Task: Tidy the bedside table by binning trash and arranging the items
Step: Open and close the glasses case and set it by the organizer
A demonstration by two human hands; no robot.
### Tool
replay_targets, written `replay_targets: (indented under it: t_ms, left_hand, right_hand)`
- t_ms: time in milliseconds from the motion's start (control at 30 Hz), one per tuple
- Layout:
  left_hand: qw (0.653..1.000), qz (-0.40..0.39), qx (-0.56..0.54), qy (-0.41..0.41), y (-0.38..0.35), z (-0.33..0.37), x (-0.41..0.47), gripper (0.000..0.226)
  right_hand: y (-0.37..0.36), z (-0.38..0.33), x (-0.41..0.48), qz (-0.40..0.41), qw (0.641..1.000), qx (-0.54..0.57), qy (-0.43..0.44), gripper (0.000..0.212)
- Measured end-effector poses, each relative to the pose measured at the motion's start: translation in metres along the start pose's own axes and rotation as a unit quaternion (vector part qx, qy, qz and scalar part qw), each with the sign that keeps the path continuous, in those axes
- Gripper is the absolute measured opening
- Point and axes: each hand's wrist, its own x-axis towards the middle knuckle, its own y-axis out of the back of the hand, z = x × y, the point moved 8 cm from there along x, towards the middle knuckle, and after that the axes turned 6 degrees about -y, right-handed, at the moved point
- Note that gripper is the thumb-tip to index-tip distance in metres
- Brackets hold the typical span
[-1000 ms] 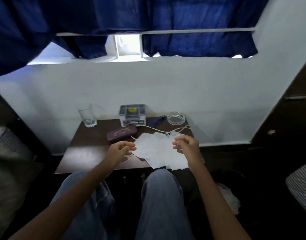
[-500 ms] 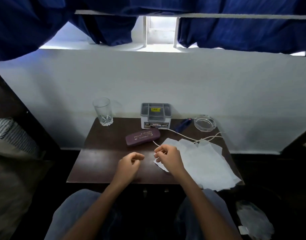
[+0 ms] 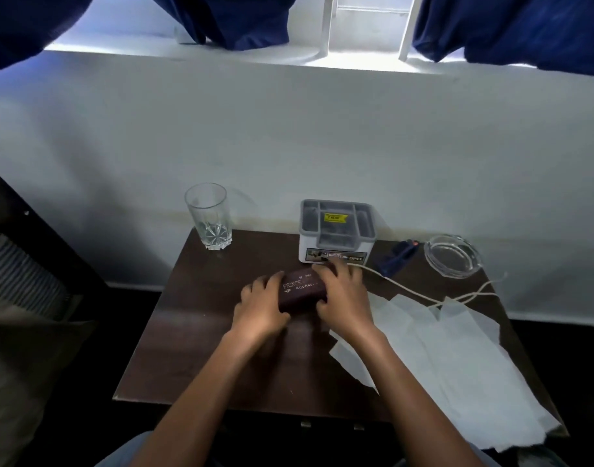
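hands: left hand [image 3: 260,310] and right hand [image 3: 344,303] grip maroon case [image 3: 300,289], desk [image 3: 187,332] centre
glass [image 3: 208,215]: 11 o'clock
organizer box [image 3: 336,230]: 12 o'clock
ashtray [image 3: 452,254]: 2 o'clock
white papers [image 3: 457,365]: 4 o'clock

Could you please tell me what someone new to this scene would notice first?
Both hands, the left hand and right hand, close on a dark maroon rectangular case with pale lettering at the middle of the dark brown wooden table. To the right, white paper sheets spread over the table's front edge, with a cream cord trailing across them. A clear faceted drinking glass stands at the back left corner.
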Motion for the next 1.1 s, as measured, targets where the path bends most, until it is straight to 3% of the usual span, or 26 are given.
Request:
replay_targets:
  t_ms: [100,267,400,467,500,567,600,667,733,900,1000,1100]
  left_hand:
    - [1.000,0.012,-0.013,-0.015,0.003,-0.003,0.006,0.073]
    - [0.991,0.109,-0.071,-0.043,0.022,-0.006,0.005,0.048]
    - [0.963,0.184,-0.192,-0.048,0.045,-0.007,0.005,0.031]
    - [0.915,0.223,-0.334,-0.037,0.056,-0.009,0.005,0.025]
    - [0.870,0.235,-0.433,-0.027,0.060,-0.009,0.002,0.022]
    - [0.785,0.206,-0.585,-0.005,0.059,-0.001,-0.003,0.018]
    - [0.768,0.176,-0.616,-0.002,0.057,0.004,-0.004,0.018]
    - [0.772,0.109,-0.626,-0.016,0.050,0.016,-0.005,0.021]
    - [0.780,0.080,-0.619,-0.032,0.043,0.025,-0.006,0.018]
    - [0.811,0.163,-0.562,0.002,0.044,0.011,-0.005,0.050]
    - [0.875,0.195,-0.443,0.007,0.049,0.001,-0.003,0.067]
    - [0.916,0.225,-0.332,0.014,0.056,0.001,-0.006,0.065]
  right_hand:
    - [-0.008,-0.005,0.004,-0.005,1.000,-0.024,0.016,0.062]
    - [-0.005,0.001,0.006,0.008,1.000,-0.013,0.017,0.065]
    - [0.003,0.005,0.004,0.014,1.000,0.000,0.026,0.066]
    - [0.010,0.009,0.005,0.021,0.999,0.044,0.022,0.066]
    - [0.013,0.010,0.006,0.016,0.995,0.097,0.015,0.066]
    - [0.018,0.012,0.006,-0.013,0.968,0.250,0.003,0.058]
    - [0.019,0.010,0.005,-0.039,0.946,0.321,-0.006,0.052]
    - [0.018,0.005,0.001,-0.085,0.915,0.395,-0.018,0.045]
    - [0.019,0.000,-0.002,-0.105,0.906,0.410,-0.012,0.038]
    - [0.022,-0.012,-0.001,-0.076,0.916,0.392,0.022,0.022]
    - [0.026,-0.020,-0.002,-0.029,0.940,0.335,0.052,0.020]
    - [0.024,-0.025,-0.004,-0.009,0.953,0.297,0.058,0.016]
